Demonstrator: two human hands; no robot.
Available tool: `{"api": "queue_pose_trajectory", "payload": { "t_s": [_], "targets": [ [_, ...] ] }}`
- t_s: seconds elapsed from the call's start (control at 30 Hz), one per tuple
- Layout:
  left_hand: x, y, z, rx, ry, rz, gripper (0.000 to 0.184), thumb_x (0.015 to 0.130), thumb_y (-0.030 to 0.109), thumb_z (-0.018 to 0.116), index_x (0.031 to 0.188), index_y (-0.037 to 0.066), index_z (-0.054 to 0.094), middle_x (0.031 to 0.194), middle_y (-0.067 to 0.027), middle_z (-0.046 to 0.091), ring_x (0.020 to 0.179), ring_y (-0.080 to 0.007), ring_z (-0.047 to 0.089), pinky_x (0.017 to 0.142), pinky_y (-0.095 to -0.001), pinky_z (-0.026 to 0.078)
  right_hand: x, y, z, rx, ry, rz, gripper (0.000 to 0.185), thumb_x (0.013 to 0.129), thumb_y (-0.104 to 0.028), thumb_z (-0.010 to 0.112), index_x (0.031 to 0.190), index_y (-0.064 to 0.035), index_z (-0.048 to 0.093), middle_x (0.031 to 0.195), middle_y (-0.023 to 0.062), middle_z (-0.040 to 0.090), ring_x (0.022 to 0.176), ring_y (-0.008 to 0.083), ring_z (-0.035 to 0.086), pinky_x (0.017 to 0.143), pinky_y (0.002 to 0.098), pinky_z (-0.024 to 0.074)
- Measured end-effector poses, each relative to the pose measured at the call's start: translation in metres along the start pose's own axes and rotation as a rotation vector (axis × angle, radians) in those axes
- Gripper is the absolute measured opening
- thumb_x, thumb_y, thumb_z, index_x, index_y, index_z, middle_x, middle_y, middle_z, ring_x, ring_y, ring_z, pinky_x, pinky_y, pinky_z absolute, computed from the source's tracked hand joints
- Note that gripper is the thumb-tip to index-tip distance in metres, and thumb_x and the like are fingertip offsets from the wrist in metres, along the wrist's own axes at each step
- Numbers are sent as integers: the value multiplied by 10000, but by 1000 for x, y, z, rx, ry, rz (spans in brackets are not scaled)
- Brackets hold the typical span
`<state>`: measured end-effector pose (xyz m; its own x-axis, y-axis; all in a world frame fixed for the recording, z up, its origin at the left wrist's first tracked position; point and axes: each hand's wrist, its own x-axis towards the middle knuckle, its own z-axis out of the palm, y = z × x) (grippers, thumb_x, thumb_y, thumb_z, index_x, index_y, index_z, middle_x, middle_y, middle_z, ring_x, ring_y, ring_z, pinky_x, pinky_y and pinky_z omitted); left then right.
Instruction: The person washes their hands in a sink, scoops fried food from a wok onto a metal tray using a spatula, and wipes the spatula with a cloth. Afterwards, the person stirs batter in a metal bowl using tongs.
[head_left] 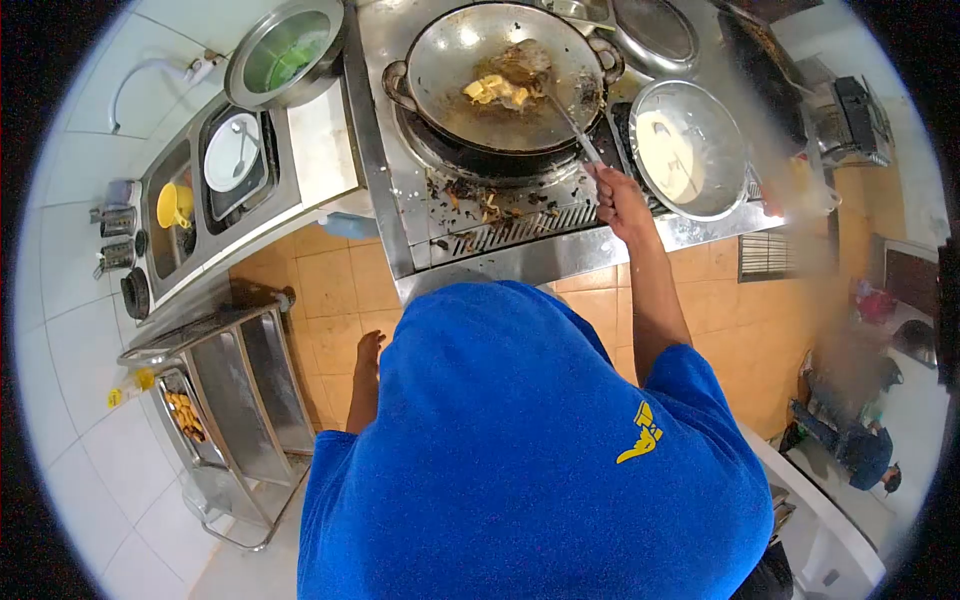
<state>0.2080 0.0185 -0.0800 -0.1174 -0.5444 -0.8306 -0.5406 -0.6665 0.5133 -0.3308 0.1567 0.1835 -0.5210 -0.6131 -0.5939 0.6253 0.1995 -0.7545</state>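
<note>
My right hand is closed around the handle of a long-handled skimmer. The skimmer's round head lies inside a large two-handled wok, next to several golden fried pieces in oil. Under the wok is a burner on a steel stove. Right of the wok, near my right hand, a metal bowl contains pale, creamy batter. My left hand hangs low beside my body, its fingers loosely apart and holding nothing. The blue shirt covers part of the left arm.
Food scraps litter the stovetop. To the left are a large metal pot, a sink with a yellow mug, and a steel rack with a tray of fried food. Another person is at the far right.
</note>
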Motion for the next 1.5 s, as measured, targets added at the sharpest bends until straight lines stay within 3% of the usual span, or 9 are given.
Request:
{"api": "queue_pose_trajectory", "payload": {
  "t_s": [0.13, 0.27, 0.4, 0.63, 0.77, 0.87, 1.07, 1.37, 1.5],
  "targets": [
    [18, -37, 3, 33, -21, -17, 371, 808, 250, 425, 1081, 10, 500, 1024, -108, 571, 989, -165, 501, 814, -314, 348, -13, -5, -1, -520, 248, -367, 273, 856, -274, 470, 903, -38, 600, 561, -84, 398, 482, 5, 285, 431, 177, 248],
    [23, -49, 9, 35, -28, -35, 370, 807, 245, 425, 1081, 7, 501, 1026, -107, 570, 979, -165, 506, 810, -313, 351, -11, -11, -16, -872, 341, -587, 304, 851, -293, 462, 826, -15, 582, 536, 44, 464, 488, 128, 391, 486, 266, 325],
    [19, -48, 15, 12, -12, -50, 369, 807, 240, 425, 1081, 4, 501, 1028, -106, 570, 969, -165, 511, 806, -313, 353, -9, -11, -15, -1120, 404, -449, 298, 850, -285, 450, 838, -17, 581, 545, 81, 472, 510, 159, 424, 509, 292, 352],
    [11, -36, 21, -40, 31, -74, 367, 807, 231, 424, 1081, -1, 501, 1031, -105, 570, 952, -164, 520, 798, -313, 357, -9, 0, 1, -733, 120, -427, 301, 861, -287, 444, 838, -36, 608, 499, -14, 410, 482, 83, 374, 472, 244, 325],
    [9, -43, 20, -39, 34, -78, 366, 807, 229, 425, 1080, -3, 502, 1029, -104, 571, 943, -164, 524, 793, -313, 361, -11, -11, -4, -850, 205, -381, 309, 866, -276, 431, 839, -22, 605, 522, 38, 454, 516, 105, 418, 510, 256, 358],
    [13, -55, 19, -7, 17, -65, 367, 807, 230, 425, 1079, -4, 503, 1024, -104, 573, 937, -165, 527, 789, -312, 364, -8, -10, -11, -1005, 276, -568, 299, 867, -264, 428, 847, -23, 603, 590, 84, 541, 566, 165, 502, 565, 290, 396],
    [29, -77, 15, 59, -12, -20, 368, 808, 232, 426, 1078, -6, 505, 1015, -103, 577, 926, -165, 533, 779, -311, 370, -5, -4, -24, -870, 179, -503, 289, 862, -262, 421, 863, -38, 602, 732, 143, 591, 675, 231, 556, 633, 307, 411],
    [64, -87, 11, 169, -65, 59, 370, 809, 235, 427, 1075, -8, 508, 1002, -103, 583, 908, -167, 542, 765, -309, 378, -14, -10, -22, -789, 152, -341, 296, 847, -256, 447, 822, -8, 608, 606, 2, 527, 547, 138, 459, 525, 280, 369],
    [73, -84, 12, 103, -61, -19, 375, 814, 252, 427, 1066, -10, 518, 956, -102, 599, 874, -170, 553, 741, -309, 400, -25, -18, -9, -486, 5, -88, 296, 859, -267, 446, 822, -34, 625, 532, -56, 349, 476, 43, 289, 428, 209, 210]
  ]
}}
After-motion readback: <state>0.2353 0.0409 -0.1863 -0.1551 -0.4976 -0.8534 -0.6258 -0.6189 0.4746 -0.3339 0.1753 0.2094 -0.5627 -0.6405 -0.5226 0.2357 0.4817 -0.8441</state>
